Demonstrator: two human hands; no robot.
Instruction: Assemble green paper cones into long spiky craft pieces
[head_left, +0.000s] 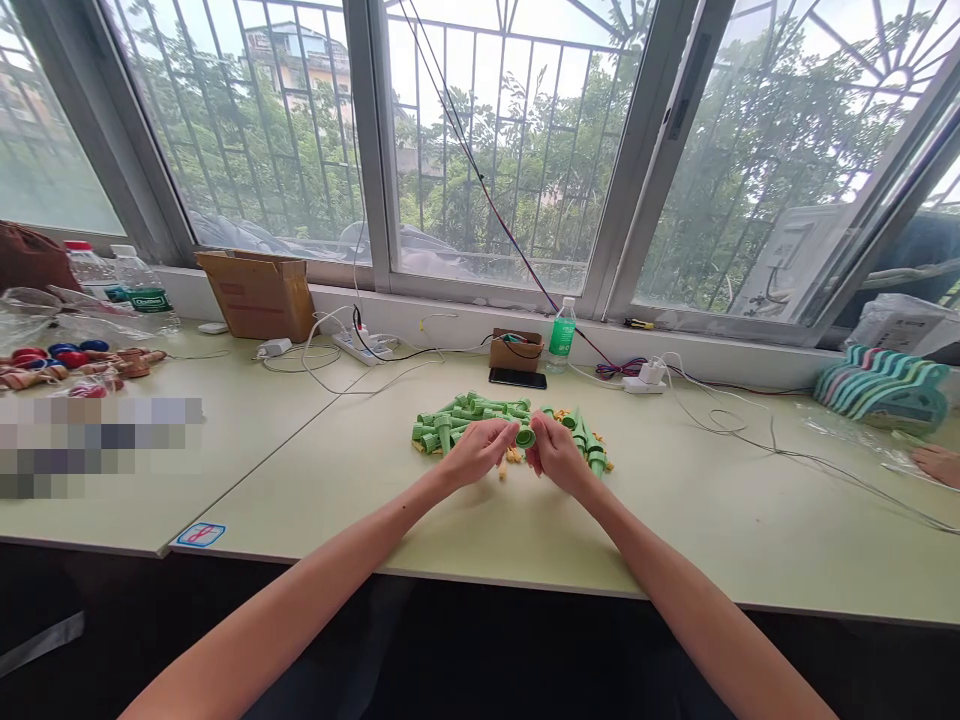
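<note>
Bench work at a window, as seen from where I stand. At the middle of the pale table, one green piece sits between two bare hands, its round, hollow end facing the near side. The right hand pinches it from the right, between thumb and fingers. The left hand has its fingers drawn together at the piece's left edge; I cannot tell whether they pinch it too. Just beyond, a heap of green parts spreads to the left, with more green parts to the right; small yellow pieces lie among and near them. Farther back are a black phone, an open carton and, to its right, a green-labelled bottle.
</note>
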